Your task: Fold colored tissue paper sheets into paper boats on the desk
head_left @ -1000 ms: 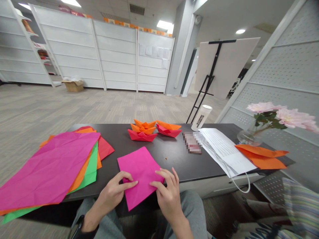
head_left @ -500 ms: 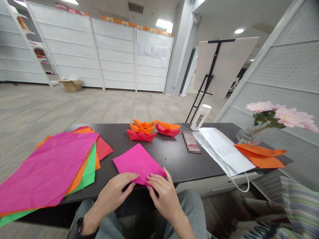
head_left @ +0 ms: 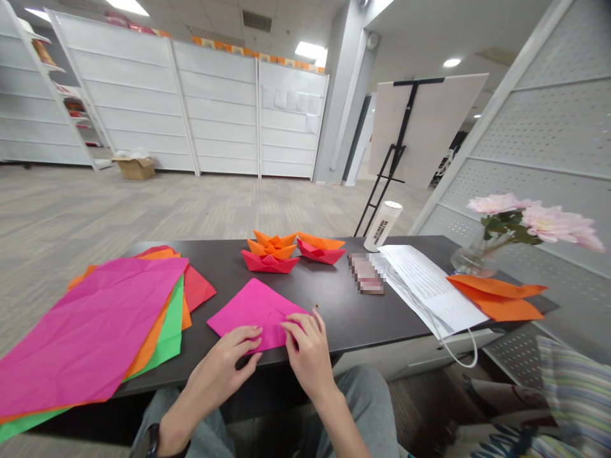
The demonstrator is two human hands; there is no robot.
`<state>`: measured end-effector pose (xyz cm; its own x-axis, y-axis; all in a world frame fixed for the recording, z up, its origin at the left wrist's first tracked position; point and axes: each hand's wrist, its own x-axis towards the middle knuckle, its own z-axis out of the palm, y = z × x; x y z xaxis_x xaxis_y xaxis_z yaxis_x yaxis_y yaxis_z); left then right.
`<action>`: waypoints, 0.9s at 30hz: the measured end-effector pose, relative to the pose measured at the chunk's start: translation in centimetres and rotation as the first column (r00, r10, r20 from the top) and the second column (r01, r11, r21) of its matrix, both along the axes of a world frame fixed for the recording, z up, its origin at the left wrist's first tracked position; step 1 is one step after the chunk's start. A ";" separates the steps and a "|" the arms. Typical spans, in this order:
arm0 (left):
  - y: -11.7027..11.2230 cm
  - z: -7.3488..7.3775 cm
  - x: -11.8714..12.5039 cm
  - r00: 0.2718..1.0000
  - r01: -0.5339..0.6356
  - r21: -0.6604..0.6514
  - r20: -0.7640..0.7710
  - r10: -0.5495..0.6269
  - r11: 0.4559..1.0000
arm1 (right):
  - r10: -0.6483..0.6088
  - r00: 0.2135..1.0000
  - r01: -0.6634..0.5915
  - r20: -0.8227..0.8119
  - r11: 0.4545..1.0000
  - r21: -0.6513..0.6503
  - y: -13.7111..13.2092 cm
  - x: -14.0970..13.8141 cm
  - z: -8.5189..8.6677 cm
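Note:
A folded sheet of pink paper (head_left: 255, 305) lies near the front edge of the dark table. My left hand (head_left: 224, 359) is at its near left edge, with curved fingertips on top and the thumb low by the edge. My right hand (head_left: 308, 350) has its fingers bent over the right part of the sheet, gripping it; the thumb is partly hidden. Beyond the sheet stand folded orange and red paper pieces (head_left: 270, 262), nested together, and another red and orange folded piece (head_left: 322, 249) to their right.
Large pink, orange, green and red sheets (head_left: 95, 318) are stacked at the left. Toward the right are a white canister (head_left: 383, 226), a blurred-out flat item (head_left: 366, 273), a printed page (head_left: 424, 286) with a white cable, folded orange paper (head_left: 499, 296) and a glass vase (head_left: 470, 257) of pink flowers.
The pink sheet has turned and its right side looks folded over more. My right hand has moved slightly up and its fingers have curled in. My left hand has shifted a little left.

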<state>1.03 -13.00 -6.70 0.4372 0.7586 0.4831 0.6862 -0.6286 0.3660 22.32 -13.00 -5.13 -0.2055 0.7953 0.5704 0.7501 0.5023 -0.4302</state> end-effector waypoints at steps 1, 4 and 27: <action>-0.1 0.1 0.1 0.999 0.006 0.013 -0.033 -0.005 1.000 | 0.070 0.997 -0.070 0.018 0.997 -0.011 -0.4 0.0 0.2; -0.4 0.7 0.5 0.989 0.029 0.015 -0.144 -0.027 0.999 | 0.228 0.969 -0.215 0.093 0.968 -0.132 -1.0 0.0 0.9; 2.9 2.7 -1.1 0.997 -0.057 0.044 0.050 0.054 0.997 | 0.209 0.977 -0.210 -0.030 0.943 -0.259 -0.3 1.2 0.7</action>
